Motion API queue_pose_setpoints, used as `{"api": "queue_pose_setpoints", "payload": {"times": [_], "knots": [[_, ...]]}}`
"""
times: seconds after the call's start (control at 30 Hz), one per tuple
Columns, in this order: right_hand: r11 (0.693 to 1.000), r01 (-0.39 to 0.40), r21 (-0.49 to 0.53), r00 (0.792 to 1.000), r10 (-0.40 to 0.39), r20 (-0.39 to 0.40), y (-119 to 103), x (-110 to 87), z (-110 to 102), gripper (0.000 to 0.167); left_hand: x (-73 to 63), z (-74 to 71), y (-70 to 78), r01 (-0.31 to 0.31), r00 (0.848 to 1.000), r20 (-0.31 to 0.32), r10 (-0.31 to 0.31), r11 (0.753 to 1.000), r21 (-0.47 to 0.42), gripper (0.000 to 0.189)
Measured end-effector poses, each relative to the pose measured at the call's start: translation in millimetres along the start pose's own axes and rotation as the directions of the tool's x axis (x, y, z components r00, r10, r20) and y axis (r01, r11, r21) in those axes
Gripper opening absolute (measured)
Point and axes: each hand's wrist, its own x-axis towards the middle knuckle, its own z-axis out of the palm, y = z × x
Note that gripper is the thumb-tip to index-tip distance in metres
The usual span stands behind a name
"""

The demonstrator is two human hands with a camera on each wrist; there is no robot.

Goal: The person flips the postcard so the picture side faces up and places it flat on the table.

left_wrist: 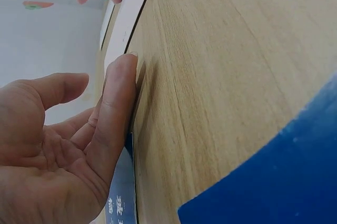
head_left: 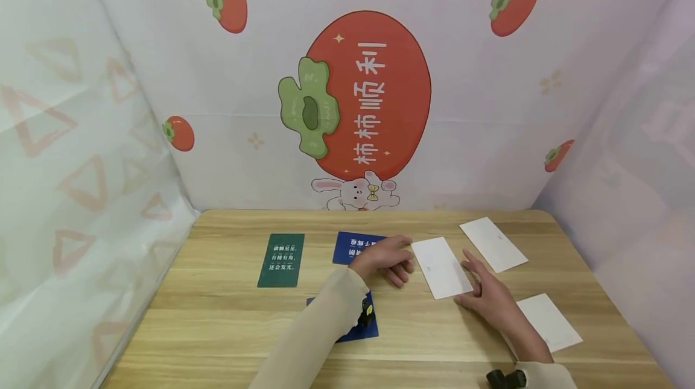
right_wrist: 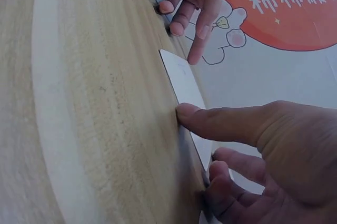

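Note:
A white card [head_left: 442, 268] lies on the wooden table between the two hands, a tiny faint mark on its face. My right hand [head_left: 491, 295] pinches it near the lower right corner, thumb at the near edge and forefinger by the right edge. In the right wrist view the thumb overlaps the card [right_wrist: 184, 79]. My left hand [head_left: 382, 259] has loosely bent fingers, and its forefinger touches or nearly touches the card's upper left corner. Behind the left wrist is a blue card [head_left: 347, 244] with white writing, partly covered by that hand.
A green card [head_left: 280, 260] with white writing lies at the left. Another blue card [head_left: 358, 335] with a dark figure is half hidden under the left forearm. Two more white cards lie on the right, one far card [head_left: 494, 244] and one near card [head_left: 551, 322].

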Motion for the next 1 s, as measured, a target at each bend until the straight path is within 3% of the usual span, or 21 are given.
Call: {"api": "queue_pose_setpoints", "payload": {"times": [0.27, 0.5, 0.73, 1.0], "knots": [[0.999, 0.001, -0.039, 1.0, -0.002, -0.021, 0.1, -1.0, -0.7, 0.104, -0.3, 1.5, 3.7, 0.006, 1.0, -0.019, -0.007, 1.0, -0.018, 0.059], [0.999, -0.006, -0.045, 0.999, 0.004, -0.037, 0.4, -1.3, -0.1, 0.114, 0.0, 2.8, 4.2, 0.031, 0.998, -0.058, -0.036, 0.997, -0.074, 0.05], [1.0, -0.001, -0.023, 0.999, 0.0, -0.053, 1.4, -3.3, 4.5, 0.116, 7.2, 5.1, -0.3, 0.051, 0.996, -0.061, -0.06, 0.989, -0.136, 0.037], [1.0, 0.006, -0.027, 0.998, -0.008, -0.063, 1.2, -4.0, 5.4, 0.119, 6.4, 7.8, -1.2, 0.015, 0.995, -0.095, -0.027, 0.992, -0.126, 0.048]]}}
